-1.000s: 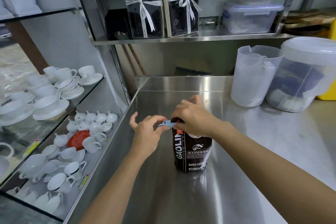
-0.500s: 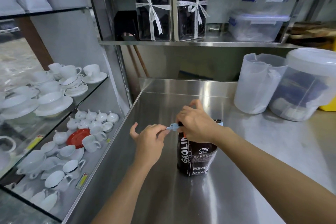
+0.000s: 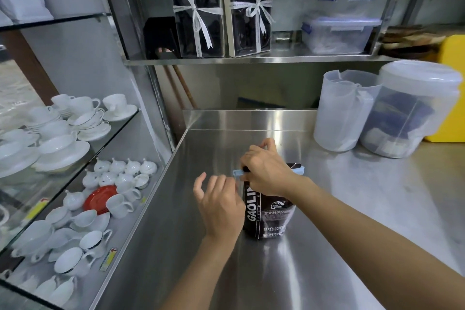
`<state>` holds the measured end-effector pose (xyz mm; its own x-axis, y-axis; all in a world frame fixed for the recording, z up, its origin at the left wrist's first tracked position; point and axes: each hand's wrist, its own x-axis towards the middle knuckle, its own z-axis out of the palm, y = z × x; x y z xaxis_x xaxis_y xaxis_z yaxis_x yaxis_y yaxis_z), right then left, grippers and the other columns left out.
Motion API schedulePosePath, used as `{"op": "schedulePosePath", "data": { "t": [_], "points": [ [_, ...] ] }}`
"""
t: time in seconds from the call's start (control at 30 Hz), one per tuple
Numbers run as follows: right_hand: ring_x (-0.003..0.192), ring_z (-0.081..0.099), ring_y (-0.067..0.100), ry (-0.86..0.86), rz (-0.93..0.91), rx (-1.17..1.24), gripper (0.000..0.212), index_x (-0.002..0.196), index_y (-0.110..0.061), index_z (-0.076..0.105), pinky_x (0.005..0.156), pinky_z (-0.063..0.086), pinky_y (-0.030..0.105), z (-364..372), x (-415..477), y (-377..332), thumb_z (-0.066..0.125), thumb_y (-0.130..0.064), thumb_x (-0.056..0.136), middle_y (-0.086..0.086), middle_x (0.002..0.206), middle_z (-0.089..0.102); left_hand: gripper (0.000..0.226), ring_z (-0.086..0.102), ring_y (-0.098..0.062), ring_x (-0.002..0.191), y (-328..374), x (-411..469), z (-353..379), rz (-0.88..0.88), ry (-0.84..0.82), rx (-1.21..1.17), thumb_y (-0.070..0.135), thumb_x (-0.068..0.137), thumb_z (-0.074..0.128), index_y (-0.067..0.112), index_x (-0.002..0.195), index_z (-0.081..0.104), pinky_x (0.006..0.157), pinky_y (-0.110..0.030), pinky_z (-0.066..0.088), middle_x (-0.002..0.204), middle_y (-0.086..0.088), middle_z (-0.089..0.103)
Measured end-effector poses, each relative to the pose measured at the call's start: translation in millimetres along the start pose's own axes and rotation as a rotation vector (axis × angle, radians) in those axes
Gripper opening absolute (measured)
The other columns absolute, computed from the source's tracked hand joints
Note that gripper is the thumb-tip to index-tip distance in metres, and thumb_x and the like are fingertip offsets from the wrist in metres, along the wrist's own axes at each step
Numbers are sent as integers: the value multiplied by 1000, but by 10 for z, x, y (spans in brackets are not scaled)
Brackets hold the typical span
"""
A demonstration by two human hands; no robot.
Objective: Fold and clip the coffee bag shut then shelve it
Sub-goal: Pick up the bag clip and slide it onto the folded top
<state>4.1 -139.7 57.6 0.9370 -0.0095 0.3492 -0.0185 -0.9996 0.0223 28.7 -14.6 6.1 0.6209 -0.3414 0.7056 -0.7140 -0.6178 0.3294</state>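
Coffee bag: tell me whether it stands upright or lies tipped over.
Upright. The coffee bag stands on its base on the steel counter, label facing the camera, with the right hand pressing a blue clip across its top.

Coffee bag (image 3: 270,216) in front of me reads "GAOLIN" running up its left side, then "BAKED.COFFE" and "NET.WEIGHT" near the bottom, both cut off. Chinese line mid-bag, can't read.
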Motion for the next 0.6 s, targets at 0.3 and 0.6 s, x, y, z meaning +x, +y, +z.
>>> {"op": "schedulePosePath", "data": {
  "t": [0.3, 0.6],
  "points": [
    [98, 47, 20, 18, 93, 46, 24, 95, -15, 61, 85, 12, 36, -123, -93, 82, 58, -33, 81, 2, 98, 64, 25, 51, -20, 84, -128, -3, 128, -110, -104, -288, 34, 79, 46, 15, 92, 57, 78, -27, 29, 85, -4, 65],
    [117, 40, 19, -20, 299, 210, 63, 128, -24, 39, 97, 15, 39, -254, -378, 311, 63, -47, 74, 0, 126, 50, 24, 50, -14, 106, -158, 88, 107, -379, -250, -727, 9, 79, 66, 19, 99, 58, 95, -28, 36, 109, 1, 54]
  ]
}}
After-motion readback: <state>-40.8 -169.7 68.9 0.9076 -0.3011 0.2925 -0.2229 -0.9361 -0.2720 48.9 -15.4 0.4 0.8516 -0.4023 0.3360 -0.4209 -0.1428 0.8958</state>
